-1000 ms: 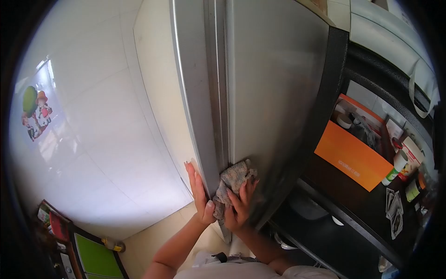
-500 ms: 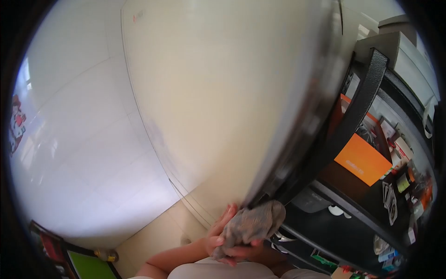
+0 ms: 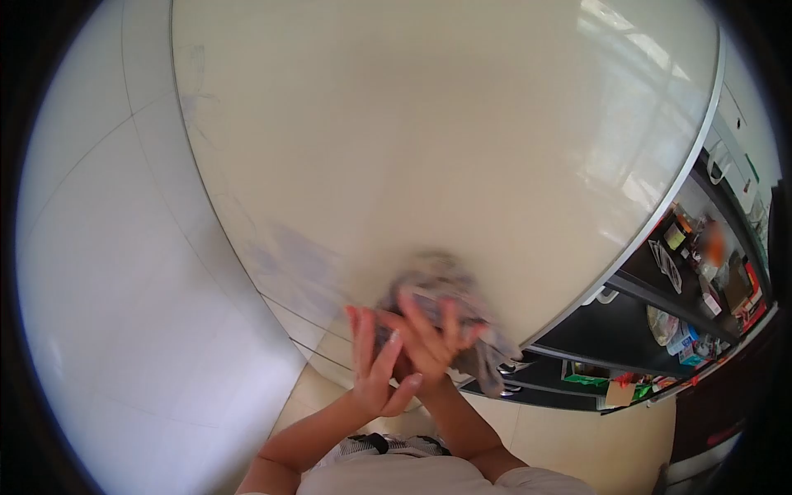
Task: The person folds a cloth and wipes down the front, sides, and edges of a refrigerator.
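Against the panel [image 3: 396,148], I'd press the cloth [image 3: 459,289] flat and evenly beneath the spread right fingers [image 3: 421,324], left fingers [image 3: 364,351] open beside them.

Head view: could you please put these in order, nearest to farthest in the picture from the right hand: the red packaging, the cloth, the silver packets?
1. Cloth: at the right hand, touching it.
2. Silver packets: on the dark shelf, to the right.
3. Red packaging: farther right, near the picture's edge.
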Demonstrator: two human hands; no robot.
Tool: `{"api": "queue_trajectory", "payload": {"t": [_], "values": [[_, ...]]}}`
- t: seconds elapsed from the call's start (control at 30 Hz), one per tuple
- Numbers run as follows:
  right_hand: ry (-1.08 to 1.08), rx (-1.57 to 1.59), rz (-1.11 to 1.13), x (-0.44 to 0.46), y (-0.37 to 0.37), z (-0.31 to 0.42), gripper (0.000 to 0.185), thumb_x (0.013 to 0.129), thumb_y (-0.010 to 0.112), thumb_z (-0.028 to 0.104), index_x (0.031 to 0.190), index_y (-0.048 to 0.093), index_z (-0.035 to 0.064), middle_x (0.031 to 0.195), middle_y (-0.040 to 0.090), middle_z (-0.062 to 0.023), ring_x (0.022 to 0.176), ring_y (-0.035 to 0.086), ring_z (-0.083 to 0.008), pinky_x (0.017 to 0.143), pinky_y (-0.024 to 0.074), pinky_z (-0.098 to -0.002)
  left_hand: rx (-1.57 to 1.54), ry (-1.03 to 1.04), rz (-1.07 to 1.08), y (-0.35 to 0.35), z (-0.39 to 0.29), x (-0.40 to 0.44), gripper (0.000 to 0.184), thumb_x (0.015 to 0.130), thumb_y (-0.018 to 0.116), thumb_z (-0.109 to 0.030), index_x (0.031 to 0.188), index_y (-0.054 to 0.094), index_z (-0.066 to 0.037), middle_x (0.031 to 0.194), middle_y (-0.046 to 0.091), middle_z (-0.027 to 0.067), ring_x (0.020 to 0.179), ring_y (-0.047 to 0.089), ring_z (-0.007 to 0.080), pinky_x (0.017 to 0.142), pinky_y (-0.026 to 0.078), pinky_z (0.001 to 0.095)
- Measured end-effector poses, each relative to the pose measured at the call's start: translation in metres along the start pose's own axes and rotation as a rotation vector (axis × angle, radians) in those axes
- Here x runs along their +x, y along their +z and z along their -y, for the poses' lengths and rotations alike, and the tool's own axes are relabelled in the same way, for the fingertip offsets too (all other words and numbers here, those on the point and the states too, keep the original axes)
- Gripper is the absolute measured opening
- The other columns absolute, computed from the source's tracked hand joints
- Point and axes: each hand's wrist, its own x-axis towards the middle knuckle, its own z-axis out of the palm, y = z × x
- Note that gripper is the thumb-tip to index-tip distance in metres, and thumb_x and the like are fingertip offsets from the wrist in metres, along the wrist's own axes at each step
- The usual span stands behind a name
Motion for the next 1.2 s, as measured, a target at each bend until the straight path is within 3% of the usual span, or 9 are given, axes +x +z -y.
{"api": "queue_trajectory", "payload": {"t": [0.17, 0.33, 0.47, 0.63, 0.77, 0.8, 0.9, 1.0, 1.2], "values": [[-0.177, 0.191, 0.393, 0.021, 0.049, 0.050, 0.028, 0.085, 0.056, 0.028, 0.110, 0.064, 0.0185, 0.128, 0.055, 0.0021, 0.124, 0.045, -0.0187, 0.101, 0.0201, -0.0402, 0.128, -0.368, -0.075, -0.047, 0.043, -0.008, 0.058, 0.094, 0.033, -0.027, 0.141, 0.023, 0.005, 0.147, 0.004, 0.0335, 0.136, 0.004, 0.0502, 0.110, 0.009, 0.0504], [0.048, 0.110, 0.220, 0.000, 0.058, 0.044, 0.036, 0.085, 0.058, 0.026, 0.117, 0.059, 0.0095, 0.132, 0.050, -0.0048, 0.124, 0.046, -0.0256, 0.102, 0.0239, -0.0474, 0.051, -0.149, 0.086, -0.037, 0.039, 0.011, 0.062, 0.090, 0.041, -0.032, 0.140, 0.027, 0.002, 0.146, 0.013, 0.0319, 0.135, 0.010, 0.0504, 0.108, 0.006, 0.0561], [0.254, 0.010, 0.158, -0.004, 0.025, 0.019, 0.044, 0.079, 0.067, 0.036, 0.112, 0.061, 0.0085, 0.131, 0.049, -0.0149, 0.111, 0.052, -0.0374, 0.077, 0.0390, -0.0557, 0.088, -0.005, 0.191, -0.001, 0.003, 0.028, 0.063, 0.084, 0.050, -0.036, 0.136, 0.038, -0.002, 0.141, 0.024, 0.0346, 0.132, 0.019, 0.0517, 0.105, 0.003, 0.0609], [0.208, -0.170, 0.202, -0.021, 0.014, 0.006, 0.046, 0.072, 0.071, 0.040, 0.108, 0.063, 0.0127, 0.133, 0.048, -0.0117, 0.116, 0.048, -0.0345, 0.091, 0.0300, -0.0561, -0.048, 0.061, 0.022, 0.018, 0.022, -0.003, 0.054, 0.080, 0.057, -0.033, 0.127, 0.051, -0.008, 0.141, 0.030, 0.0277, 0.133, 0.022, 0.0467, 0.107, 0.007, 0.0581], [0.068, -0.151, 0.176, -0.028, 0.011, -0.001, 0.048, 0.074, 0.069, 0.037, 0.114, 0.061, 0.0117, 0.135, 0.048, -0.0113, 0.122, 0.041, -0.0334, 0.104, 0.0083, -0.0536, 0.049, 0.010, -0.114, -0.006, 0.073, -0.008, 0.070, 0.083, 0.056, -0.041, 0.138, 0.035, -0.004, 0.148, 0.014, 0.0271, 0.136, 0.006, 0.0499, 0.105, 0.003, 0.0630], [0.061, -0.048, 0.208, -0.035, 0.010, -0.004, 0.051, 0.079, 0.067, 0.031, 0.121, 0.053, 0.0063, 0.137, 0.041, -0.0208, 0.135, 0.020, -0.0417, 0.105, -0.0112, -0.0561, 0.080, -0.070, -0.039, -0.015, 0.082, -0.002, 0.074, 0.084, 0.056, -0.040, 0.140, 0.027, -0.002, 0.148, 0.010, 0.0286, 0.136, 0.002, 0.0490, 0.106, 0.001, 0.0616], [0.121, -0.130, 0.104, -0.058, 0.017, -0.006, 0.049, 0.076, 0.068, 0.029, 0.120, 0.057, 0.0119, 0.135, 0.047, -0.0136, 0.123, 0.037, -0.0353, 0.103, 0.0079, -0.0545, 0.068, -0.199, 0.036, -0.021, 0.091, 0.007, 0.080, 0.084, 0.058, -0.038, 0.143, 0.017, 0.000, 0.147, 0.006, 0.0307, 0.136, -0.001, 0.0484, 0.107, -0.001, 0.0602], [0.133, -0.247, 0.142, -0.066, 0.017, -0.010, 0.044, 0.080, 0.061, 0.024, 0.122, 0.057, 0.0126, 0.137, 0.045, -0.0118, 0.129, 0.030, -0.0373, 0.104, 0.0008, -0.0613, -0.176, -0.047, -0.255, 0.020, 0.074, -0.009, 0.062, 0.082, 0.065, -0.028, 0.135, 0.041, -0.007, 0.146, 0.021, 0.0253, 0.135, 0.009, 0.0513, 0.106, 0.000, 0.0620], [0.128, -0.276, 0.130, 0.000, 0.005, 0.000, 0.042, 0.083, 0.053, 0.019, 0.124, 0.055, 0.0094, 0.138, 0.042, -0.0120, 0.136, 0.019, -0.0395, 0.103, -0.0020, -0.0671, -0.048, 0.078, -0.146, 0.013, 0.065, 0.044, 0.034, 0.082, 0.064, -0.018, 0.113, 0.060, -0.006, 0.134, 0.047, 0.0152, 0.132, 0.020, 0.0516, 0.107, -0.001, 0.0602]]}}
